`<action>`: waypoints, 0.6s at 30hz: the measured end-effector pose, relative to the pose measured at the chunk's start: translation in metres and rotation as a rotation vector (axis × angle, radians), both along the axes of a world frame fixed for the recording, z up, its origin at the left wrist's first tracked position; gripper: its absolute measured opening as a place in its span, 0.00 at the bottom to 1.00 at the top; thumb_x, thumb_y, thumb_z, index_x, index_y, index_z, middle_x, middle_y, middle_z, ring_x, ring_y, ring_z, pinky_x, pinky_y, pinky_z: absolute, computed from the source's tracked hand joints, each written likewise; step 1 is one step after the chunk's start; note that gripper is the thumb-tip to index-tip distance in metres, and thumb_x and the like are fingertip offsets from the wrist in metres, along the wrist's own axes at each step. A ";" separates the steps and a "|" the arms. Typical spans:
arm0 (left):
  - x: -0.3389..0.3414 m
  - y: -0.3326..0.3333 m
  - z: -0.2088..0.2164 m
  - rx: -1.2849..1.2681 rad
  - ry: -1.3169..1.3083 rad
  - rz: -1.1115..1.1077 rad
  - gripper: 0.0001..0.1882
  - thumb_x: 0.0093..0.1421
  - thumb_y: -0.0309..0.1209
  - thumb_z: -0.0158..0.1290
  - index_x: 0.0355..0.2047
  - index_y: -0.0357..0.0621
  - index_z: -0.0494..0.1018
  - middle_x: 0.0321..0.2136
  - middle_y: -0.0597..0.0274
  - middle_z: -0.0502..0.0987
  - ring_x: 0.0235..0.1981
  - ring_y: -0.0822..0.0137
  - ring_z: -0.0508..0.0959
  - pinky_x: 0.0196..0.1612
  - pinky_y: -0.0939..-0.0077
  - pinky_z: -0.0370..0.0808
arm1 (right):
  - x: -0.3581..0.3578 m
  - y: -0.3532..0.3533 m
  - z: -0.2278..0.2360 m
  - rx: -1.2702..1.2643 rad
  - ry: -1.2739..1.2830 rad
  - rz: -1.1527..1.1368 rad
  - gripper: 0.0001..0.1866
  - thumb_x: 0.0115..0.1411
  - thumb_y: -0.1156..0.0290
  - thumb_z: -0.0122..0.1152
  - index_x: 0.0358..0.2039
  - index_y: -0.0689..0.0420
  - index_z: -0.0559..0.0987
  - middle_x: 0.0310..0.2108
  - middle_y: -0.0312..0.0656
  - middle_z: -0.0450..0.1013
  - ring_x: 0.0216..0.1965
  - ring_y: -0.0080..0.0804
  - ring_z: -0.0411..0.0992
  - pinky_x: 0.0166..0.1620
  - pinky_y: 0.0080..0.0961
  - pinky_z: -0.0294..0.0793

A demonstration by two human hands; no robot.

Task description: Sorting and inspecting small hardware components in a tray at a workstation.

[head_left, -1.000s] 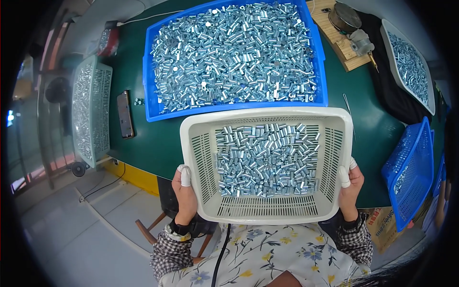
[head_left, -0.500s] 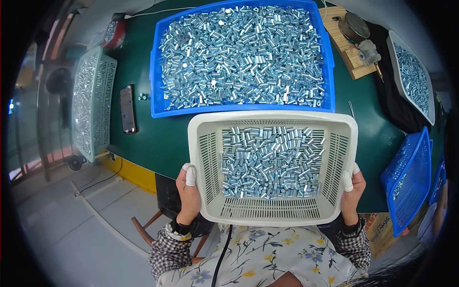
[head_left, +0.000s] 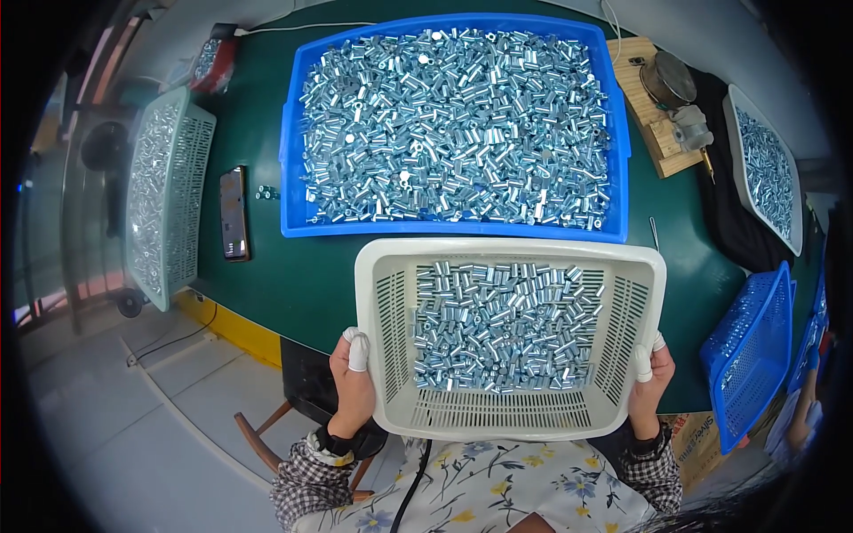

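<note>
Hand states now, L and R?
Left hand: closed on the left rim of the white basket, thumb inside.
Right hand: closed on the basket's right rim, thumb inside.

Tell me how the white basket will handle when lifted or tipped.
The white basket is probably fairly heavy, given the many metal pieces inside. Its broad moulded rim looks stiff, so it should mostly keep its shape. Tilting would likely send the loose, shiny pieces sliding.
</note>
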State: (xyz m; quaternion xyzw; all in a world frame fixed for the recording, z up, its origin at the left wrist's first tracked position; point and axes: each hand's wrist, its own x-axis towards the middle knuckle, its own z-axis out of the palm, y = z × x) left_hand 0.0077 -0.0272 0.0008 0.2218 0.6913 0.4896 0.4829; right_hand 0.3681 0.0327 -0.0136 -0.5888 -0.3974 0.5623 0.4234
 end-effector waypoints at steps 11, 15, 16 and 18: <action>0.002 0.009 0.010 0.025 0.051 -0.001 0.10 0.65 0.32 0.44 0.38 0.37 0.69 0.31 0.70 0.73 0.31 0.81 0.68 0.38 0.84 0.67 | 0.013 0.019 0.015 0.169 -0.386 0.177 0.14 0.61 0.71 0.52 0.45 0.66 0.72 0.40 0.39 0.73 0.37 0.19 0.68 0.40 0.17 0.68; -0.013 0.011 0.019 0.098 0.332 0.035 0.08 0.62 0.27 0.48 0.40 0.37 0.69 0.30 0.70 0.73 0.28 0.81 0.68 0.35 0.83 0.68 | 0.036 0.049 0.012 0.099 -0.487 -0.088 0.13 0.60 0.71 0.54 0.43 0.65 0.73 0.38 0.42 0.72 0.33 0.25 0.70 0.34 0.22 0.69; -0.016 0.015 0.026 0.106 0.335 0.032 0.08 0.62 0.27 0.48 0.40 0.37 0.69 0.30 0.70 0.73 0.28 0.81 0.68 0.35 0.83 0.68 | 0.040 0.056 0.009 0.225 -0.644 -0.020 0.13 0.59 0.71 0.55 0.43 0.65 0.73 0.36 0.42 0.72 0.32 0.27 0.69 0.33 0.23 0.69; -0.017 0.028 0.050 0.152 0.561 -0.132 0.09 0.59 0.24 0.50 0.41 0.39 0.70 0.27 0.69 0.73 0.24 0.79 0.67 0.31 0.82 0.68 | 0.048 0.069 -0.001 0.479 -0.958 0.117 0.14 0.58 0.71 0.57 0.43 0.64 0.73 0.34 0.41 0.71 0.29 0.30 0.68 0.31 0.27 0.69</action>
